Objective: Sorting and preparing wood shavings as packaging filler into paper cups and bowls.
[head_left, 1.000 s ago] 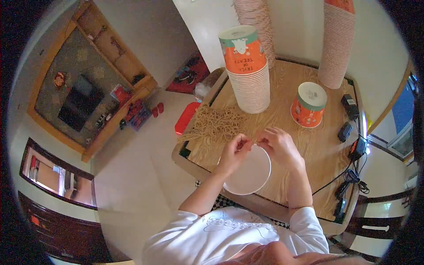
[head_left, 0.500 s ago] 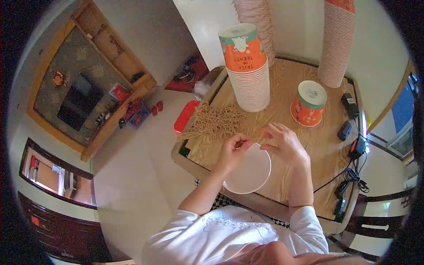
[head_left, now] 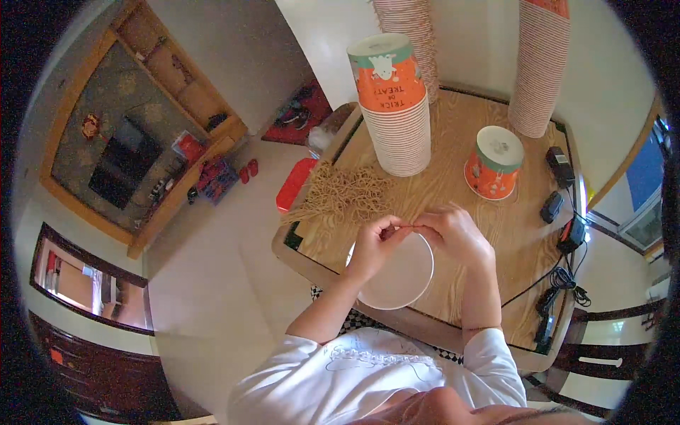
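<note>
A paper bucket (head_left: pixel 398 280) with a white inside stands, mouth toward me, at the table's near edge. My left hand (head_left: pixel 375 244) is closed on its far rim, fingers curled over the edge. Meeting it there, my right hand (head_left: pixel 457 235) pinches thumb and fingers together; what lies in that pinch is too small to make out. Just beyond the left hand spreads a tangled heap of tan cord pieces (head_left: pixel 347 193).
Behind stands a tall upside-down stack of nested buckets (head_left: pixel 397 138), with a single orange-and-green bucket (head_left: pixel 494 166) to its right. Taller stacks (head_left: pixel 542 78) rise at the back. Black adapters (head_left: pixel 559 168) and cables (head_left: pixel 563 278) line the right edge. A red object (head_left: pixel 296 185) sits past the left edge.
My right hand has moved left and closed, its fingertips now meeting those of my left hand at the bucket's rim. The left hand stays at the rim.
</note>
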Available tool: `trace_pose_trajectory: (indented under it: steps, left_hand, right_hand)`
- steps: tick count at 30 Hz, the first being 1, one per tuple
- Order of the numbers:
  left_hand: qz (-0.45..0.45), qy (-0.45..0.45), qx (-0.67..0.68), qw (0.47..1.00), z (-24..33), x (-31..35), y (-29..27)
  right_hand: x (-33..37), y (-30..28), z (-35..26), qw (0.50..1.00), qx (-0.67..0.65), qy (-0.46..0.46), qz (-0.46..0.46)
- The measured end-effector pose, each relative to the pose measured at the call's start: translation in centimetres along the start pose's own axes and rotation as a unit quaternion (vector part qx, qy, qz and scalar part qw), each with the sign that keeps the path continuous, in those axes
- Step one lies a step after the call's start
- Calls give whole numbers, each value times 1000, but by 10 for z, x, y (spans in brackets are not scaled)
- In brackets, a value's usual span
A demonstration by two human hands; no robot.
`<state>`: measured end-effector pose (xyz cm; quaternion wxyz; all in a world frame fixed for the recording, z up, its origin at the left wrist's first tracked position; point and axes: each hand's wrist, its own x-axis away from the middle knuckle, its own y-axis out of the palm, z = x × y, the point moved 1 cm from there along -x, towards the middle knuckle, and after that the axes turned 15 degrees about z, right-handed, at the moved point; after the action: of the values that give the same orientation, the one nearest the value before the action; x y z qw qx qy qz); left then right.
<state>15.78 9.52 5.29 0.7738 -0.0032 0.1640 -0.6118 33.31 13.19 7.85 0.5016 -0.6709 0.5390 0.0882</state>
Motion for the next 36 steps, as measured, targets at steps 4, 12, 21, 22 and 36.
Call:
trace_pose_trajectory:
  steps: [4, 12, 21, 22, 36]
  left_hand:
    - [15, -1, 2, 1000, -2, 0, 0]
    - [29, -7, -14, 999, -9, 1, 1]
    - [8, -24, -38, 999, -8, -2, 3]
    - [12, -11, -38, 999, -12, -4, 5]
    - [-131, 141, -282, 940, -13, -2, 8]
  right_hand:
    - [4, 4, 3, 1000, -13, 1, -8]
    - [2, 1, 7, 995, -30, 92, -32]
    - [0, -1, 8, 999, -49, -12, 3]
    - [0, -1, 10, 999, -50, -6, 3]
    - [17, 19, 44, 965, 126, 160, -167]
